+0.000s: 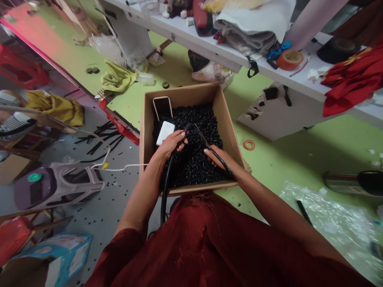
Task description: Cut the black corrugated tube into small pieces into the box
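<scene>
My left hand grips a black corrugated flexible tube, which rises from my lap to the hand. My right hand holds a pair of black-handled scissors, with the blades angled up and left, close to the tube's end. Both hands are over an open cardboard box filled with small black cut tube pieces. A phone leans against the box's inner wall. A white power bank lies on the pieces beside my left hand, with a white cable running out over the box edge.
The box stands on a green surface. A white shelf above holds folded cloth, orange tape and red fabric. A plastic stool stands on the speckled floor at left. Bubble wrap lies at lower right.
</scene>
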{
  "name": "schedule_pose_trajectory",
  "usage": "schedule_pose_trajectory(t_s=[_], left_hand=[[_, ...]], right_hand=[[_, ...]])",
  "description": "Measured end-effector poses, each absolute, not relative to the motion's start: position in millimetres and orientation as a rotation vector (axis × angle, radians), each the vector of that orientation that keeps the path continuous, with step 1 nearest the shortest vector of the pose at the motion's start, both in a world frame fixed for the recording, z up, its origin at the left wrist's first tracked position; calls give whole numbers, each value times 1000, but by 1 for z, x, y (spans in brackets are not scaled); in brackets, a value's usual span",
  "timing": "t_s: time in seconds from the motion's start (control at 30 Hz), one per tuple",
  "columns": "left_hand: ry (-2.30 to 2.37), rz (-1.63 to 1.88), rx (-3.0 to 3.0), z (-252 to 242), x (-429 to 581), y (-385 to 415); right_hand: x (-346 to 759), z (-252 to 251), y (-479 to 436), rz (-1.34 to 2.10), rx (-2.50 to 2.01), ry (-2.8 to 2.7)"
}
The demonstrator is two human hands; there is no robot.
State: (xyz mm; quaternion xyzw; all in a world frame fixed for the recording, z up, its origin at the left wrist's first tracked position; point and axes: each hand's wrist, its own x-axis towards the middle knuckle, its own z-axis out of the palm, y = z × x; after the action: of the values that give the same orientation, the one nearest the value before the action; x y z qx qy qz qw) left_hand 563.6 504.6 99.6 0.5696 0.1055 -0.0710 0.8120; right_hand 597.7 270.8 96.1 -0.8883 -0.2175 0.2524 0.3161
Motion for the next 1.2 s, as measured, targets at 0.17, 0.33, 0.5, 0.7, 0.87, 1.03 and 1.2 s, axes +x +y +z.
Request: schedule_pose_trajectory(t_s=[0.17,0.33,0.5,0.7,0.87,1.03,1.2], left_hand=[[202,-181,1272,98,561,503],[200,-208,1308,96,561,503],[184,-255,1350,92,561,500],[150,-298,1409,86,562,496],[136,-325,1427,88,561,496],[89,-389,1441,90,561,497],[102,-410,1412,88,560,498]], right_hand=[[594,106,274,671,-2368,-631],[591,113,274,672,-2339,-684],[590,113,275,679,-2369,-710],[593,104,273,661,-2379,-730],[591,108,274,662,-2387,-745],[589,114,273,675,-2345,-793],[592,109,271,609,-2400,-836]])
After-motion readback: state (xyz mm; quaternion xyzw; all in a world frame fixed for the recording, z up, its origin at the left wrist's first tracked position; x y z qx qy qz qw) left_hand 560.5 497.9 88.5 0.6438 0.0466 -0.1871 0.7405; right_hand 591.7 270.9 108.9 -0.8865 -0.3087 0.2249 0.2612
